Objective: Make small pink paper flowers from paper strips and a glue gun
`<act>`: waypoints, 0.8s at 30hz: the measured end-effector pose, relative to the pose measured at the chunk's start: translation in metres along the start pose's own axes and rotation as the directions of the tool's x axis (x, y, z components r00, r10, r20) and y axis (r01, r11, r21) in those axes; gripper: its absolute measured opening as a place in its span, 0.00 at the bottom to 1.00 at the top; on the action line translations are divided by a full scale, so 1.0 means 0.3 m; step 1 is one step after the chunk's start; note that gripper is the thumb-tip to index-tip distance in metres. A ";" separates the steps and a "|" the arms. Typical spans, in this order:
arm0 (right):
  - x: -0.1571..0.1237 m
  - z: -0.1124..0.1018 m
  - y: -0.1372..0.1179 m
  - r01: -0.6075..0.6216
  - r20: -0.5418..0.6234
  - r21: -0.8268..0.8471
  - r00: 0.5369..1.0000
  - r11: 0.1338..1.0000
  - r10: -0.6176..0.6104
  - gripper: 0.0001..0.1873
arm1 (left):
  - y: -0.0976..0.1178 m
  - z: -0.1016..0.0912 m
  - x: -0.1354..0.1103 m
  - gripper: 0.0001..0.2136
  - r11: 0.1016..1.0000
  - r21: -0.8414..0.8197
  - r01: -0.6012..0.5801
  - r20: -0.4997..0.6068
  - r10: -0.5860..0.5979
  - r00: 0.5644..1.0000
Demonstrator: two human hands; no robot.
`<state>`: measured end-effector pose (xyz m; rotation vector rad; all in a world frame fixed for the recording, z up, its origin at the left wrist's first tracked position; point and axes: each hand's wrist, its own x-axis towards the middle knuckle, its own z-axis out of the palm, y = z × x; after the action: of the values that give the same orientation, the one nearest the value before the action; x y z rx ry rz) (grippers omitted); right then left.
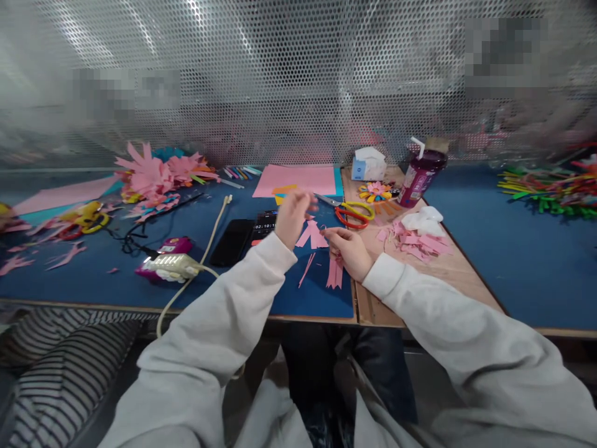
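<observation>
My left hand (pixel 293 216) is raised above the blue mat, its fingers smeared by motion, close to a fringed pink paper piece (pixel 312 235). My right hand (pixel 349 252) rests at the mat's right edge with fingers curled, pinching pink paper strips (pixel 334 272) that hang below it. A thin pink strip (pixel 306 269) lies loose on the mat between my hands. Red and yellow scissors (pixel 351 213) lie just beyond my right hand.
A black phone (pixel 232 242) and a timer (pixel 264 224) lie left of my hands. A pink sheet (pixel 298 180), tissue box (pixel 368 164), purple bottle (pixel 420 175), paper scraps (pixel 417 242), paper flowers (pixel 156 175) and a power strip (pixel 170 266) surround them. A perforated screen stands behind.
</observation>
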<state>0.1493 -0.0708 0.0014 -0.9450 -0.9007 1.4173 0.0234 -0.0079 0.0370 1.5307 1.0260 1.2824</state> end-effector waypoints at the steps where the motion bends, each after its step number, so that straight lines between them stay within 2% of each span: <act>1: 0.005 -0.004 0.002 0.013 -0.014 -0.003 1.000 1.000 -0.013 0.17 | -0.013 0.006 0.000 0.11 0.999 -0.005 0.033 0.030 -0.032 0.999; 6: 0.028 -0.022 0.010 0.059 -0.091 -0.009 0.994 0.998 -0.059 0.18 | -0.062 0.015 -0.019 0.14 0.983 -0.059 0.171 0.218 -0.154 0.964; 11: 0.034 -0.027 0.011 0.063 -0.130 -0.010 0.990 0.998 -0.064 0.20 | -0.077 0.021 -0.049 0.12 0.928 -0.043 0.370 0.335 -0.335 0.881; 14: 0.031 -0.026 0.008 0.060 -0.134 -0.015 0.989 0.998 -0.062 0.20 | -0.077 0.025 -0.062 0.11 0.918 -0.062 0.391 0.332 -0.351 0.876; 24: 0.030 -0.027 0.013 0.065 -0.125 -0.017 0.990 0.998 -0.066 0.20 | -0.082 0.005 -0.066 0.06 0.939 0.010 0.344 0.347 -0.326 0.879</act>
<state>0.1549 -0.0618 -0.0057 -0.9940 -0.8401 1.2834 0.0210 -0.0198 0.0080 1.3988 0.9667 0.7600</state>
